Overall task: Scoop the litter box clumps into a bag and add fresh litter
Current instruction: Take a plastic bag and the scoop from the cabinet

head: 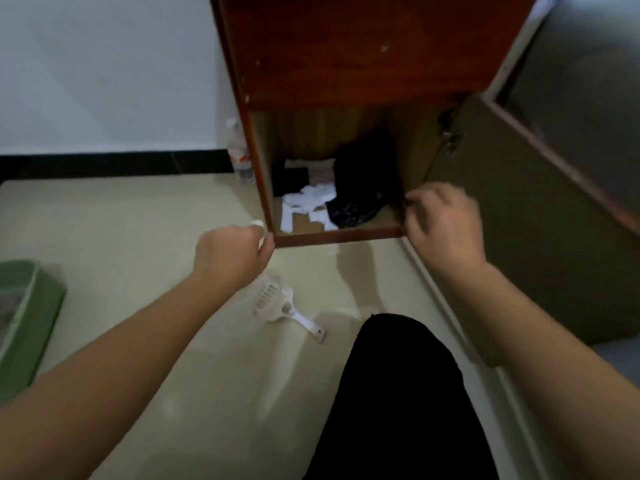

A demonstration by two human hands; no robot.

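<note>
The scoop (280, 306) is lying on the floor (138, 220) in front of the open cabinet (346, 64), the litter box (31, 323) sitting well apart at far left. A bottle (239, 154) is standing just left of the cabinet, by the wall (104, 64). A bag (360, 181) is lying inside the cabinet, whose door (502, 220) is hanging open rightward

L hand (232, 253) grips white bit (258, 224) by open cabinet (346, 64); scoop (284, 306) lies on floor (138, 220); litter box (31, 320) far left.
</note>
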